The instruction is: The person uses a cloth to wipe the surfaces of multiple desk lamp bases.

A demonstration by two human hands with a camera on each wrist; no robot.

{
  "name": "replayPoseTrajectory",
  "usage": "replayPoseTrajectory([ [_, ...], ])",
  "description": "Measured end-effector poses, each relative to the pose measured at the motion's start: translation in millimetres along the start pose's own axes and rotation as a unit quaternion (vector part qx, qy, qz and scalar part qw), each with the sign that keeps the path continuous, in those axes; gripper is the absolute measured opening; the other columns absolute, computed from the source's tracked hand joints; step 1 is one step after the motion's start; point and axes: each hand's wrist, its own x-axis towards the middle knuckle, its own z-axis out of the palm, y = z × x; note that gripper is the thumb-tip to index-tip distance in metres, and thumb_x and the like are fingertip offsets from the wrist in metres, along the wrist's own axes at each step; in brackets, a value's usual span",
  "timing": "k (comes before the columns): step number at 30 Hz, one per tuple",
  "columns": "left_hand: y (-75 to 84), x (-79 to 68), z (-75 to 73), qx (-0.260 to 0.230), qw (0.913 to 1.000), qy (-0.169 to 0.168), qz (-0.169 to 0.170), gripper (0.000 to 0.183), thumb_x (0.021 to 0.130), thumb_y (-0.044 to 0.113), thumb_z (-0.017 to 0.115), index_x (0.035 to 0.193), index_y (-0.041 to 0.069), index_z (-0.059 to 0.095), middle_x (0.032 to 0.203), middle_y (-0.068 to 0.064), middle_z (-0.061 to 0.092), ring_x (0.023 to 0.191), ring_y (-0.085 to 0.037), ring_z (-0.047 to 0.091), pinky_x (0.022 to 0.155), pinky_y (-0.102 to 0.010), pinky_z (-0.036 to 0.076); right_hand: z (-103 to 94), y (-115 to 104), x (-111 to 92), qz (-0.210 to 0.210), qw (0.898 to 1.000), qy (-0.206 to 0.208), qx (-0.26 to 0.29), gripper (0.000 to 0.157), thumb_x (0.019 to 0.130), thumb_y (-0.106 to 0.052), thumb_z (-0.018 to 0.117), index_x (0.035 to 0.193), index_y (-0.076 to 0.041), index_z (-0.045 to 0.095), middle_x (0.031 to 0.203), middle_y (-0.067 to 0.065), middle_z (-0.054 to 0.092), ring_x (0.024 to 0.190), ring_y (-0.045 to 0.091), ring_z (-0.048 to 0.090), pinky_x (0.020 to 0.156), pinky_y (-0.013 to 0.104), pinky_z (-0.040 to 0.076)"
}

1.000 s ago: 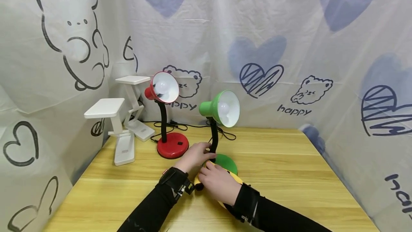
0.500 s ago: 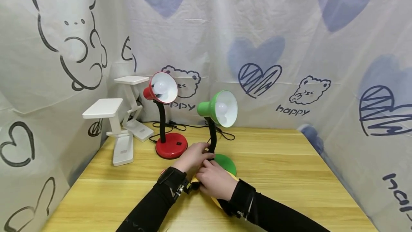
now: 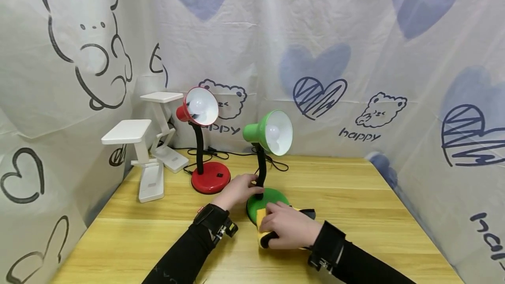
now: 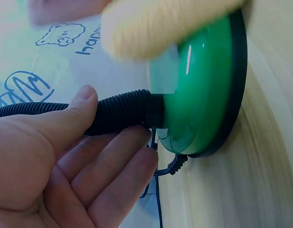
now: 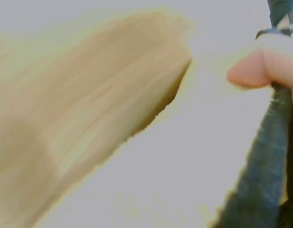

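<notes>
My left hand [image 3: 238, 191] grips the black flexible neck [image 4: 120, 111] of a green desk lamp [image 3: 257, 133] low down, thumb on one side and fingers on the other. The lamp stands upright with its white-lined shade facing right. On the near part of its round green base [image 3: 272, 196], my right hand [image 3: 292, 228] holds a yellow cloth [image 3: 261, 219] with black parts, bunched under the fingers. Blurred, the cloth also crosses the base's top in the left wrist view. In the right wrist view it is washed out, with a dark strip [image 5: 260, 171] beside the thumb.
A red desk lamp [image 3: 211, 178] stands left of the green one. Two white folding lamps [image 3: 151, 183] stand at the table's left edge. Black cables [image 3: 232, 154] run along the back of the wooden table [image 3: 355, 214], before a printed curtain [image 3: 315, 21].
My right hand has moved right with the cloth, away from my left hand, uncovering more of the green base's near side. The left hand keeps its hold on the neck.
</notes>
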Motion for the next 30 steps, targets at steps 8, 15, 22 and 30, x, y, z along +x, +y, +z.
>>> replayPoseTrajectory([
  [8,0.6,-1.5,0.3,-0.007,1.0,0.003,0.003,0.03,0.093,0.039,0.064,0.115,0.018,0.067,0.108,-0.001,0.072,0.101,-0.016,0.067,0.085,-0.036,0.053,-3.3,28,-45,0.044,0.996,0.035,0.07,0.029,0.076,-0.023,0.068,0.103,-0.034,0.074,0.095,-0.03,0.063,0.092,0.004,0.047,0.081,0.026,0.043],
  [15,1.8,-1.2,0.9,-0.009,1.0,0.002,0.003,0.033,0.093,0.038,0.063,0.119,0.017,0.065,0.111,-0.003,0.071,0.104,-0.017,0.067,0.089,-0.038,0.052,0.4,57,-69,0.143,0.981,0.063,0.117,0.021,0.084,-0.021,0.067,0.103,-0.027,0.073,0.098,-0.023,0.064,0.094,0.002,0.055,0.082,0.027,0.049],
  [22,0.9,-1.1,-0.4,-0.012,0.9999,0.0,0.003,0.032,0.093,0.038,0.064,0.116,0.017,0.066,0.107,-0.001,0.072,0.102,-0.016,0.067,0.088,-0.037,0.053,9.7,77,-61,0.249,0.947,0.094,0.18,0.009,0.097,-0.021,0.056,0.095,-0.028,0.061,0.082,-0.011,0.054,0.064,0.004,0.045,0.061,0.024,0.037],
  [30,0.2,0.5,2.0,-0.015,0.9999,0.0,0.003,0.03,0.093,0.038,0.064,0.116,0.018,0.067,0.106,0.001,0.072,0.099,-0.014,0.068,0.085,-0.035,0.054,10.9,97,-21,0.308,0.916,0.139,0.215,0.01,0.101,-0.02,0.051,0.102,-0.023,0.061,0.085,-0.006,0.058,0.072,0.01,0.052,0.07,0.031,0.041],
])
